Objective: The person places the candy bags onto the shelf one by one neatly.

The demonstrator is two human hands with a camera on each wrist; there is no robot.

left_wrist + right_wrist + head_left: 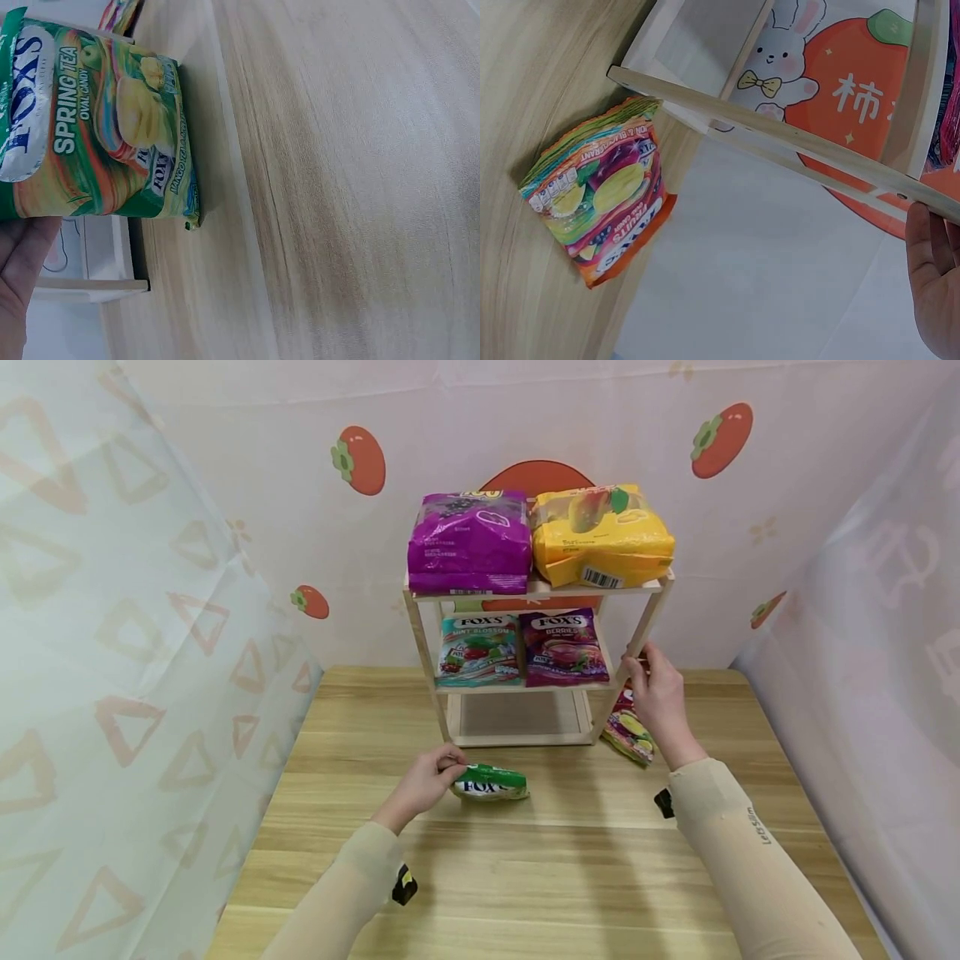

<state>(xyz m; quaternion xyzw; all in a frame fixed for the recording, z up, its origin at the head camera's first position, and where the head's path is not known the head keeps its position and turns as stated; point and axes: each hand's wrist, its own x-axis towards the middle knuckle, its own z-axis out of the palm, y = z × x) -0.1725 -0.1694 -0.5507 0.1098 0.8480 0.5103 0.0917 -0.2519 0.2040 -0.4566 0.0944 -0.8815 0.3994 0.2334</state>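
My left hand (429, 781) pinches the top edge of a green Fox's Spring Tea candy bag (112, 124), held upright in front of the wooden rack. In the head view only the top of this green bag (491, 782) shows. My right hand (660, 693) grips the right front post of the small wooden rack (525, 741), near its middle shelf; in the right wrist view the fingers (922, 232) lie against that post. Behind the right hand, a Fox's Fruits candy bag (607, 187) rests on the table beside the rack, partly covered in the head view.
On the rack's top sit a purple bag (471, 543) and a yellow bag (603, 535). Its middle shelf holds a Mint Blossom bag (480, 647) and a Berries bag (564, 647). Printed cloth walls (450, 410) stand behind and beside the wooden table (525, 877).
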